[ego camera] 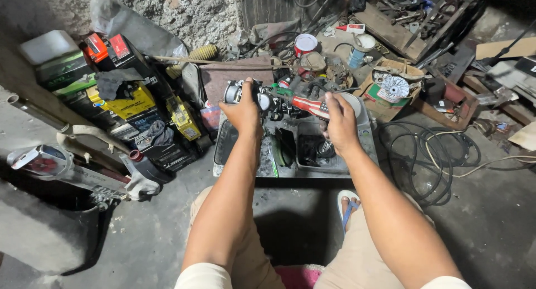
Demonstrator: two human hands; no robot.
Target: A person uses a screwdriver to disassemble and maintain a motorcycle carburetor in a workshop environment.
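Clenched around a small metal engine part (239, 91), the left hand (244, 111) has its fingers wrapped over the top of the piece, which shows a round silvery face just left of the knuckles. Close to its right, the right hand (340, 123) is closed on a red-and-white spray can (309, 104), held nearly level with its nozzle end toward the part; the can bridges the gap between the two fists. Both forearms reach straight out from the body, roughly parallel, wrists slightly bent down, with both hands held up over the work.

Directly beneath both grips sits a grimy metal tray (237, 167) holding dark oily pieces and a spring. Beyond the hands, a red-and-white tin (305, 44) stands among scattered parts, and a cardboard box (392, 89) with a silvery finned disc lies off past the right hand. Left of the left hand, several batteries (130, 102) are stacked against the wall. Black cable (430, 149) coils on the floor right of the tray. A sandalled foot (348, 205) shows below the right wrist.
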